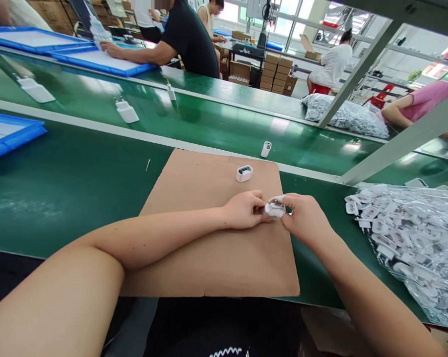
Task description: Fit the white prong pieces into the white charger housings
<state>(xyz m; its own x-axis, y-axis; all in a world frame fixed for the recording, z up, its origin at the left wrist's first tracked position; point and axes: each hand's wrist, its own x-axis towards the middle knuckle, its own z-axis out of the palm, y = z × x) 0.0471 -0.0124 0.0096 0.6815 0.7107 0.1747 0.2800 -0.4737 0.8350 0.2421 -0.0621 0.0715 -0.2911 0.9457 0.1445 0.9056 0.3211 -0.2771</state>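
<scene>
Both hands meet over the right part of a brown cardboard sheet point(209, 258). My left hand point(244, 209) pinches the left side of a small white piece point(274, 210). On its right side, the fingers of my right hand point(303, 215) are closed on the same piece, with a white cover on one fingertip. The fingers hide part of its shape. Just behind the hands, a white oval housing point(244, 173) rests on the cardboard, its open end showing parts inside. Another small white housing point(266, 149) lies beyond the sheet on the green belt.
A clear bag of white housings point(413, 243) lies at the right. White plug adapters point(127, 111) sit on the green belt. A blue tray point(11, 131) is at the left. A slanted metal post point(387, 134) rises at the right. Several people sit beyond the belt.
</scene>
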